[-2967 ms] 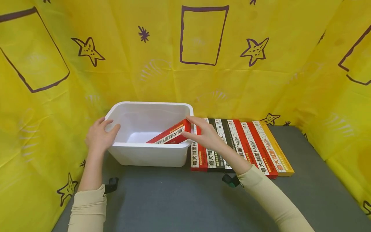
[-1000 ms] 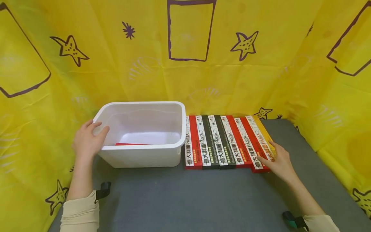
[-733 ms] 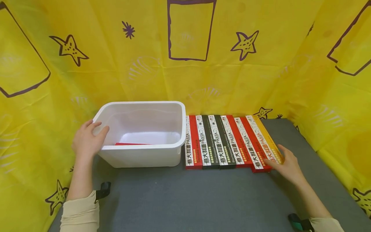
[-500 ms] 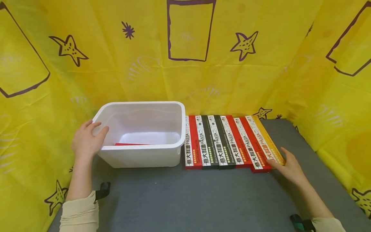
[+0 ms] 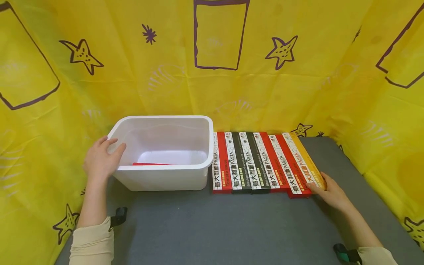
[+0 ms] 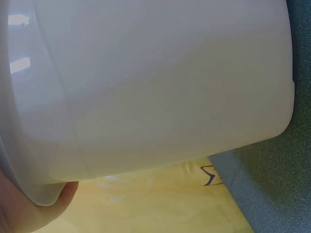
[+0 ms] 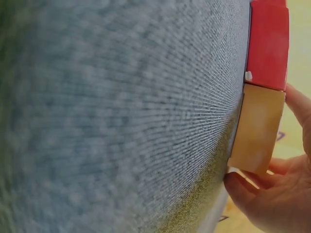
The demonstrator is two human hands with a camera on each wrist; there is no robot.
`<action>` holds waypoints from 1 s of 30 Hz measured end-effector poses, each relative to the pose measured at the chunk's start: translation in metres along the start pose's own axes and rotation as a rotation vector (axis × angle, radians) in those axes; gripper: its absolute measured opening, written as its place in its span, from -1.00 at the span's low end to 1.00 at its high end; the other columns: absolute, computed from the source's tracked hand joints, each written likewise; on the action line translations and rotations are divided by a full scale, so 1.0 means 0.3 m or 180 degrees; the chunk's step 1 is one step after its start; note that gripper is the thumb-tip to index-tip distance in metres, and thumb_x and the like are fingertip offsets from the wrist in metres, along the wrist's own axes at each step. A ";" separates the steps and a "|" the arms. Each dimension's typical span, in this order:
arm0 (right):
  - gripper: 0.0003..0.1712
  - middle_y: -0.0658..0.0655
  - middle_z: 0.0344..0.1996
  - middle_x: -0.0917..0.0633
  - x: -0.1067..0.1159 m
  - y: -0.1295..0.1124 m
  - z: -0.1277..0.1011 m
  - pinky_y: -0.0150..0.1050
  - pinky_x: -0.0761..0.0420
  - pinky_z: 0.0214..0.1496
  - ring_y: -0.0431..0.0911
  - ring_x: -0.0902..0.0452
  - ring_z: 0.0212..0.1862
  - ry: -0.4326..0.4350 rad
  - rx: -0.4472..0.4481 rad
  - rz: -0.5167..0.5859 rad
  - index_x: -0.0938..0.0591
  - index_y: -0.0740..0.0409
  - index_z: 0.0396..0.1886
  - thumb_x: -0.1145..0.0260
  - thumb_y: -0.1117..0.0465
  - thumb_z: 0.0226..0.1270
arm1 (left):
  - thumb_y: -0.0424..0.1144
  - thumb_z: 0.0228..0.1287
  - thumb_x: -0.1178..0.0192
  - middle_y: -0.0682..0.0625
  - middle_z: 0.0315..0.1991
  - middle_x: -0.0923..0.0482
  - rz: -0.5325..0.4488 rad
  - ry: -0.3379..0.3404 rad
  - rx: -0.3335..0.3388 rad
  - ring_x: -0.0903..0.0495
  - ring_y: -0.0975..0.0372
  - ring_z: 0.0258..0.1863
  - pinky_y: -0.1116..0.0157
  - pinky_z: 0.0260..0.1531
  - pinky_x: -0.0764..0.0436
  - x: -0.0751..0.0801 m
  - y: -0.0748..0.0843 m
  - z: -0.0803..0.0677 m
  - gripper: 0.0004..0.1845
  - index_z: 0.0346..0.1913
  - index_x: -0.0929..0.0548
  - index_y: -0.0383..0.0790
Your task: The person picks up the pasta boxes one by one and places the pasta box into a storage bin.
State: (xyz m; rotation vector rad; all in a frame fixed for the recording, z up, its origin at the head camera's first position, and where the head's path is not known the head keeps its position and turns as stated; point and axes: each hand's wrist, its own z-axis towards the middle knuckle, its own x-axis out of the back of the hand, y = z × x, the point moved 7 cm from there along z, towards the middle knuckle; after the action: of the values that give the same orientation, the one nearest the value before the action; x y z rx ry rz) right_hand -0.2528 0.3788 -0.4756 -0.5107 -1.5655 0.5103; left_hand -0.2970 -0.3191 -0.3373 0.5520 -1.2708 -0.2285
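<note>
My left hand [image 5: 104,156] grips the left rim of a white plastic tub [image 5: 162,179], and the left wrist view shows its fingers [image 6: 46,213] curled around that rim. Low inside the tub lies a red pasta box [image 5: 150,164], mostly hidden by the front wall. At the right end of a row of flat pasta boxes, my right hand [image 5: 332,193] pinches the near end of the yellow pasta box [image 5: 306,156]. In the right wrist view its thumb is on the upper face of this box's tan end [image 7: 257,128], with fingers on the outer side.
Red pasta boxes [image 5: 271,162] and black pasta boxes [image 5: 236,162] lie side by side between tub and yellow box, on a grey table [image 5: 212,224]. A yellow patterned cloth [image 5: 165,88] walls the back and both sides.
The right hand has gone from the tub to the yellow box, then down to its near end and onto it. The red box, earlier leaning up inside the tub, now lies low.
</note>
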 end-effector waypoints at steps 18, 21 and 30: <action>0.03 0.68 0.13 -0.32 0.029 0.047 -0.018 0.35 -0.36 0.04 0.47 -0.33 0.09 0.0069 -0.0104 -0.0272 -0.07 0.68 0.32 -0.28 -0.07 0.29 | 0.20 0.41 0.15 -0.32 0.45 -0.11 -0.0011 -0.0004 0.0001 -0.11 -0.34 0.34 -0.38 0.11 -0.14 0.000 0.000 0.004 -0.29 0.35 -0.41 -0.28; 0.06 0.68 0.12 -0.34 0.027 0.050 -0.017 0.35 -0.37 0.03 0.47 -0.35 0.08 0.0082 -0.0093 -0.0306 -0.08 0.68 0.31 -0.35 -0.07 0.22 | 0.19 0.41 0.14 -0.33 0.45 -0.11 -0.0006 0.0002 -0.0013 -0.11 -0.34 0.34 -0.38 0.12 -0.14 0.000 -0.001 0.003 -0.30 0.35 -0.41 -0.29; 0.10 0.66 0.16 -0.34 0.044 0.069 -0.023 0.33 -0.40 -0.01 0.47 -0.34 0.07 0.0128 -0.0396 -0.0295 -0.14 0.58 0.34 -0.33 -0.21 0.20 | 0.21 0.41 0.16 -0.31 0.46 -0.11 0.0006 0.0007 -0.0007 -0.12 -0.33 0.34 -0.38 0.10 -0.15 0.004 0.002 0.001 -0.29 0.35 -0.41 -0.27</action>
State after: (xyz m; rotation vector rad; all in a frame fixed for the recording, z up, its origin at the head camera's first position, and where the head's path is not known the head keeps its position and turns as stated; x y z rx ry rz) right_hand -0.2463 0.4033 -0.4772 -0.5369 -1.5810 0.3317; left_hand -0.2969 -0.3192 -0.3360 0.5489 -1.2689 -0.2278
